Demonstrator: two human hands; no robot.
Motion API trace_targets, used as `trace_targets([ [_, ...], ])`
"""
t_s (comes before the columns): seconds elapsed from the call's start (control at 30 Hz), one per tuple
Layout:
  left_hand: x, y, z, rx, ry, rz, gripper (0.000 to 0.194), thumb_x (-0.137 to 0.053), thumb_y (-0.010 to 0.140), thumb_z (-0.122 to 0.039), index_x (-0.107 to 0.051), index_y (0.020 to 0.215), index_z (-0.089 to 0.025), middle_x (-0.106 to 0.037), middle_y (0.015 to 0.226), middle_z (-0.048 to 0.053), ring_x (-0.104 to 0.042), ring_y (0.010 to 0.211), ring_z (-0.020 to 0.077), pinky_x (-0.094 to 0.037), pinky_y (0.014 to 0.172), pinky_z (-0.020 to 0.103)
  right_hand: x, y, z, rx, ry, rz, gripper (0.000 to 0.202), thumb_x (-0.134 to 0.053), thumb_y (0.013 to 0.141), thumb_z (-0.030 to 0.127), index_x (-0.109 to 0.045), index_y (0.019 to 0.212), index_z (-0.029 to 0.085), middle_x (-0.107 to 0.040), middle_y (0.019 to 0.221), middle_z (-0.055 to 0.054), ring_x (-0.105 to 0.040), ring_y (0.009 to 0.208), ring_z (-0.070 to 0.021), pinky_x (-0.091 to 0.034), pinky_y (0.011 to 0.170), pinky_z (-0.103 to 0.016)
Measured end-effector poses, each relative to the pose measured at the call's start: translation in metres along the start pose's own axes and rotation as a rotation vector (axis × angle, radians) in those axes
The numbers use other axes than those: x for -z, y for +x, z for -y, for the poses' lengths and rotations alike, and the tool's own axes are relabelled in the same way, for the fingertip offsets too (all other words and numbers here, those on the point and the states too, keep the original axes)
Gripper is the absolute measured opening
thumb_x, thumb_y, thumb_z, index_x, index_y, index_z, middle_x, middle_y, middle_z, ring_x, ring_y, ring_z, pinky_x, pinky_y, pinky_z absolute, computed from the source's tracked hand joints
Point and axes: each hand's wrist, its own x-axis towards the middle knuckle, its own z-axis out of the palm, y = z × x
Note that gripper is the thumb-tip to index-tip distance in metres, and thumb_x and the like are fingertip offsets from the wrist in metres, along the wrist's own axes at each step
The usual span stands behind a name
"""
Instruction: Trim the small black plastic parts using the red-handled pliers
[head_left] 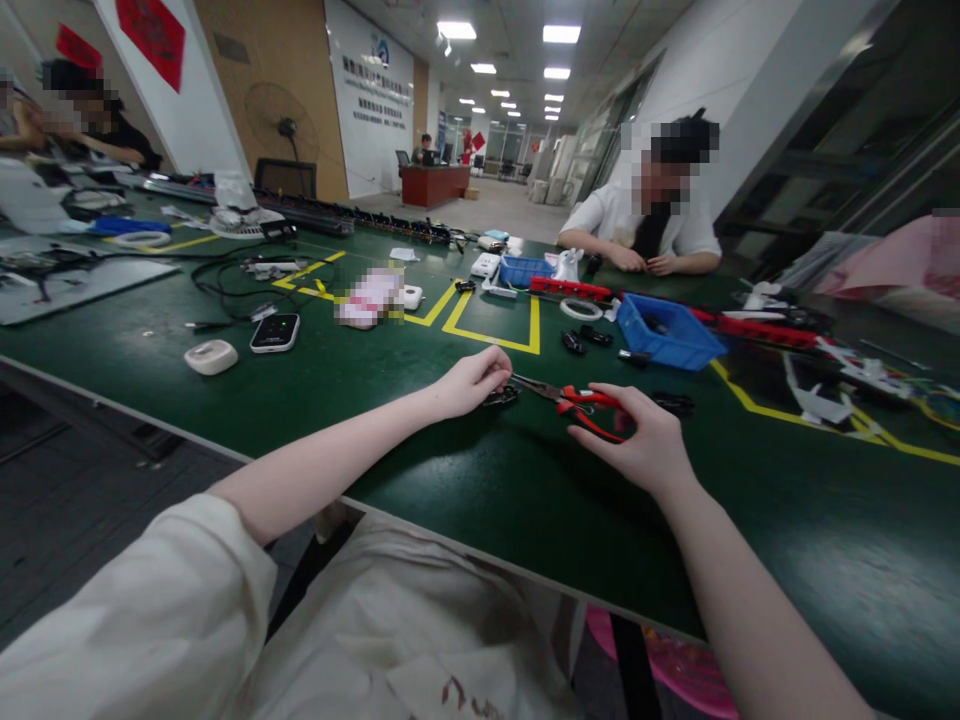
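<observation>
My right hand point(649, 440) grips red-handled needle-nose pliers point(574, 402), whose jaws point left. The fingers of my left hand point(474, 382) are pinched together at the tip of those jaws; whatever they hold is too small to make out. Just under my left fingertips lies a small dark bundle point(501, 396), perhaps a coiled cable, on the green tabletop point(465, 470). Behind my right hand rests another black bundle point(673, 403).
A blue bin point(667, 332) stands ahead to the right, with black pieces point(585, 338) beside it. On the left are a phone-like device point(275, 332), a white rounded case point(211, 357) and black cables point(225, 275). A person point(645, 215) sits across the table.
</observation>
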Motion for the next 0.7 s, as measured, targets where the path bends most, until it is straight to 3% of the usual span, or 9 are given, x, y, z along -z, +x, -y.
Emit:
trace_targets([
  [0.13, -0.008, 0.002, 0.006, 0.040, -0.223, -0.018, 0.004, -0.047, 0.097, -0.020, -0.049, 0.097, -0.016, -0.062, 0.082, 0.001, -0.065, 0.070, 0.0117, -0.053, 0.068, 0.025, 0.000, 0.001, 0.002, -0.042, 0.044, -0.017, 0.054, -0.070, 0.077, 0.055, -0.066, 0.118, 0.020, -0.063, 0.080, -0.004, -0.055, 0.061, -0.0189, -0.047, 0.058, -0.034],
  [0.33, -0.010, 0.004, 0.011, 0.079, -0.444, -0.080, 0.015, -0.057, 0.094, -0.027, -0.053, 0.102, -0.015, -0.066, 0.087, 0.003, -0.067, 0.073, 0.0119, -0.055, 0.076, 0.029, 0.001, 0.000, 0.006, -0.120, 0.099, -0.045, 0.056, -0.071, 0.076, 0.056, -0.066, 0.118, 0.019, -0.068, 0.083, -0.006, -0.058, 0.060, -0.0196, -0.047, 0.058, -0.036],
  [0.7, -0.009, 0.002, 0.003, 0.132, -0.570, -0.091, 0.027, -0.071, 0.085, -0.024, -0.063, 0.106, -0.011, -0.073, 0.087, 0.006, -0.067, 0.077, 0.0124, -0.054, 0.077, 0.027, -0.003, 0.001, 0.004, -0.125, 0.162, -0.025, 0.056, -0.076, 0.073, 0.052, -0.068, 0.117, 0.018, -0.071, 0.087, -0.007, -0.057, 0.060, -0.0179, -0.048, 0.058, -0.034],
])
